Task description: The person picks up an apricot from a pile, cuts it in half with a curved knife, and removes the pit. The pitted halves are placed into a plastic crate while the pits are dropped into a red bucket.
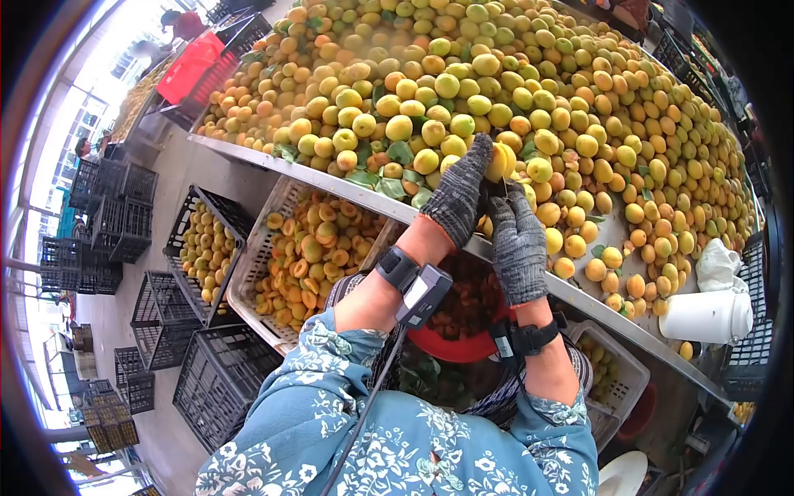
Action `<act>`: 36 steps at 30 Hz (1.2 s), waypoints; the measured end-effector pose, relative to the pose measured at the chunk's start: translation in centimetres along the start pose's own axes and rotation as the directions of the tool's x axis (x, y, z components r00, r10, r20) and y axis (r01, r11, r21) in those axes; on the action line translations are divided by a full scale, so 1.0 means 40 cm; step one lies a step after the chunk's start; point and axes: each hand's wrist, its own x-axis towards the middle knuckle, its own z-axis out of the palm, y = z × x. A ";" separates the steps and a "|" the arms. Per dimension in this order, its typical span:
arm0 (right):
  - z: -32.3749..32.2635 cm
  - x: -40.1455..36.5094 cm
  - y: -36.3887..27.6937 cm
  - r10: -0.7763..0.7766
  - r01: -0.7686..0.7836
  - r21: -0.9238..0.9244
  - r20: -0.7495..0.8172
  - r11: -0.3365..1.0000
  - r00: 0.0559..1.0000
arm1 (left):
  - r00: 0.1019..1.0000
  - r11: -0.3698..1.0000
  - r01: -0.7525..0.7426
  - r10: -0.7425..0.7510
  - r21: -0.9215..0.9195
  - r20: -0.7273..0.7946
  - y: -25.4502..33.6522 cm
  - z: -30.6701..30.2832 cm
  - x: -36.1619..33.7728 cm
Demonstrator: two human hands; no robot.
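Fruit-heaped table (614,228) — yellow fruit (500,162) at the fingertips (481,145) of the left hand (460,195)

Two gloved hands (457,194) (519,248), two wrist straps (397,269) (538,337), one held fruit (499,163) and one white cylinder (699,317) are shown; the heaped fruits (447,85) are too numerous to be counted.

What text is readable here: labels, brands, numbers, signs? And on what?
None readable.
Left wrist device: any marking is too small to read.
Right wrist device: pale patch, too blurred to tell if it's print.
White container: no lettering visible on the side shown.
Red crates: too blurred to make out any text.
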 end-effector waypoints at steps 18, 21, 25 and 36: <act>-0.004 0.016 0.056 -0.471 0.514 -0.448 0.214 0.731 0.856 | 0.987 0.987 -0.153 0.151 0.040 0.047 -0.010 -0.054 0.010; -0.004 0.020 0.063 -0.482 0.547 -0.445 0.260 0.710 0.837 | 0.991 0.992 -0.129 0.128 0.012 0.034 0.009 -0.033 0.007; -0.011 0.011 0.046 -0.467 0.558 -0.392 0.309 0.731 0.829 | 0.995 0.998 -0.038 0.032 -0.057 -0.099 0.013 -0.026 0.005; -0.038 0.035 0.042 -0.535 0.638 -0.334 0.353 0.694 0.767 | 0.999 0.983 0.026 -0.030 -0.180 -0.019 0.001 -0.048 0.022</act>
